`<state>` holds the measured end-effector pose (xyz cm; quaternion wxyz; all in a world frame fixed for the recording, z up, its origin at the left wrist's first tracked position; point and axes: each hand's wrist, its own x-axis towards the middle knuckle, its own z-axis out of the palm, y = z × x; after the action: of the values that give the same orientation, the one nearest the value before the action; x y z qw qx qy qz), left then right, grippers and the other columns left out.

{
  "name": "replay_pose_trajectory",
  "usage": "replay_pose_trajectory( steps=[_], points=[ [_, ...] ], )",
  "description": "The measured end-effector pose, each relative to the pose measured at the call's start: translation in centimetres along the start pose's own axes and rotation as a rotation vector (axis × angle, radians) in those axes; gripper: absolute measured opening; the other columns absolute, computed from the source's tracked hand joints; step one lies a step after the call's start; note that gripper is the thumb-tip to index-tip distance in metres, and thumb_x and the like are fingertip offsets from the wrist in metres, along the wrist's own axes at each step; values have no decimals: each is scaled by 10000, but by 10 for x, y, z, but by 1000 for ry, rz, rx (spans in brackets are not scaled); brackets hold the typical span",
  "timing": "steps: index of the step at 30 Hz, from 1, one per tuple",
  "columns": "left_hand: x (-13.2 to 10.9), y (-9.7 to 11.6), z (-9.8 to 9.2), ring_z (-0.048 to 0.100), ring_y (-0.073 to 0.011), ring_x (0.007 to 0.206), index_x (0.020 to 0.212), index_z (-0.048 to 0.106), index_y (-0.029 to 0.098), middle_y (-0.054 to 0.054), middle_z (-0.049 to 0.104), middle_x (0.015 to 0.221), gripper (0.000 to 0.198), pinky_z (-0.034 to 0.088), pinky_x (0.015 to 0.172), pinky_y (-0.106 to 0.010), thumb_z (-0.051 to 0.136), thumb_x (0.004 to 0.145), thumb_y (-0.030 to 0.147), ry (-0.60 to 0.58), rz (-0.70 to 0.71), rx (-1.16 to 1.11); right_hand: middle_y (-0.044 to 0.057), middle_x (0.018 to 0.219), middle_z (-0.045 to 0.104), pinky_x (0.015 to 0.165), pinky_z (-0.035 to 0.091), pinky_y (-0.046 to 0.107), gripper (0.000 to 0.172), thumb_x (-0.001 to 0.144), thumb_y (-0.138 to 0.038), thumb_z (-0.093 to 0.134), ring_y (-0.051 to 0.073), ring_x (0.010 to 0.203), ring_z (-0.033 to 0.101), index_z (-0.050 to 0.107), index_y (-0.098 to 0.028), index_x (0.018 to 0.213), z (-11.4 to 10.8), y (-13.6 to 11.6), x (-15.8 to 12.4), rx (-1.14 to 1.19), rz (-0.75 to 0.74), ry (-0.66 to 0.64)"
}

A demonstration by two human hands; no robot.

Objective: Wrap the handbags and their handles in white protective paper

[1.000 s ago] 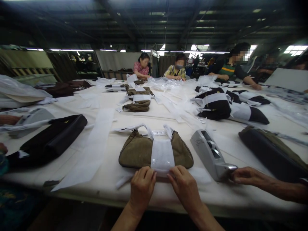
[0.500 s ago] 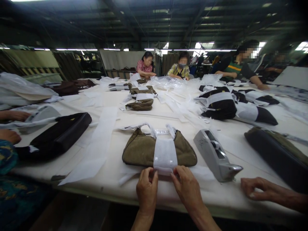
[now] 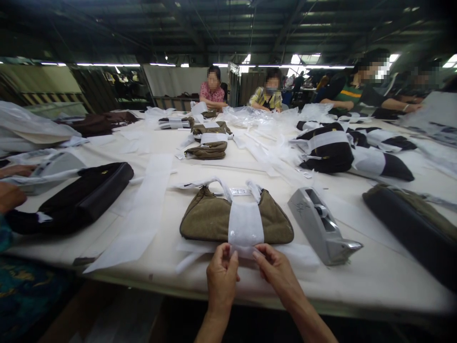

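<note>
An olive-green handbag (image 3: pixel 207 216) lies before me on the table, its straps wrapped in white material. Round its middle runs a band of white wrapping sheet (image 3: pixel 245 221), with bits of shiny clear tape near the lower end. My left hand (image 3: pixel 222 271) pinches the left corner of the band's near edge. At the right corner, my right hand (image 3: pixel 274 269) grips the same edge between thumb and fingers. More white sheet shows beneath the bag. Just right of the bag stands a grey tape dispenser (image 3: pixel 317 224) with a jagged metal front end.
Left lies a black handbag (image 3: pixel 85 195) beside a co-worker's arm and a loose white strip (image 3: pixel 143 214). An olive and black bag (image 3: pixel 407 224) sits at right. Farther back are wrapped olive bags (image 3: pixel 210 138), black bags (image 3: pixel 328 147) and clear plastic (image 3: pixel 260 116). Several people work around the table.
My hands have moved slightly, still at the band's lower edge. The co-worker's hand at the lower right has left the view. My view has tilted slightly.
</note>
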<state>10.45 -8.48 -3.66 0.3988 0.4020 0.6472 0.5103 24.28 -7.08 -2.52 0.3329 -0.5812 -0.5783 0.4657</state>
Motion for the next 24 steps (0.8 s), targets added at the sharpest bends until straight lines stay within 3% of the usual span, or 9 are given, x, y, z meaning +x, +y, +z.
replay_pose_trajectory(
  steps=[2,5,6,8,11,15,18,21,24],
  points=[
    [1,2,-2,387,-45,334,895,560,158,20,574,655,316,320,337,-168,561,718,420,-22,-63,-48,8,618,582,521,409,258,266,829,-382,452,142,516,523,600,-168,882,-4,-7,-5,-130,-78,61],
    [1,4,-5,348,-54,318,801,585,146,72,442,423,323,289,337,-156,582,702,453,-53,-144,-90,68,849,627,700,421,305,207,836,-314,475,188,759,571,612,-178,910,-11,-28,-5,-395,-346,242],
    [1,5,-5,338,-57,310,786,586,147,84,398,374,324,282,339,-153,585,701,459,-53,-163,-101,79,916,618,748,409,318,195,832,-284,485,201,838,557,604,-182,948,-13,-35,-2,-459,-429,254],
    [-1,7,-5,321,-61,297,791,585,148,95,353,318,330,272,341,-152,586,701,465,-53,-195,-123,80,976,596,783,395,325,222,800,-232,532,209,908,527,581,-192,1013,-14,-46,11,-547,-530,155],
    [-4,9,-5,312,-63,296,769,570,149,89,363,297,322,262,347,-151,571,715,466,-60,-238,-173,42,890,593,729,397,294,244,709,-210,631,185,828,528,590,-203,949,-10,-51,37,-619,-499,-93],
    [-2,4,-7,281,-51,310,732,555,153,90,371,351,297,220,337,-149,570,718,450,-103,-263,-233,-8,779,578,625,369,222,233,641,-223,677,128,707,521,567,-189,843,-4,-46,62,-659,-383,-263],
    [1,-3,-6,338,-52,383,749,577,148,60,459,493,282,264,374,-152,582,715,428,-81,-236,-234,-27,722,566,552,317,209,258,604,-244,694,111,628,499,555,-194,816,0,-47,70,-724,-340,-301],
    [2,-7,-2,473,-94,570,765,594,147,17,548,647,254,379,535,-169,573,733,399,-56,-164,-215,-16,711,557,546,280,224,247,601,-220,680,127,630,489,548,-195,809,5,-49,70,-774,-337,-269],
    [2,-7,2,491,-117,631,753,588,149,12,553,664,247,393,592,-187,561,742,395,-40,-113,-181,-3,743,557,574,282,231,240,623,-184,650,141,679,495,539,-196,835,7,-49,67,-799,-356,-252]
  ],
)
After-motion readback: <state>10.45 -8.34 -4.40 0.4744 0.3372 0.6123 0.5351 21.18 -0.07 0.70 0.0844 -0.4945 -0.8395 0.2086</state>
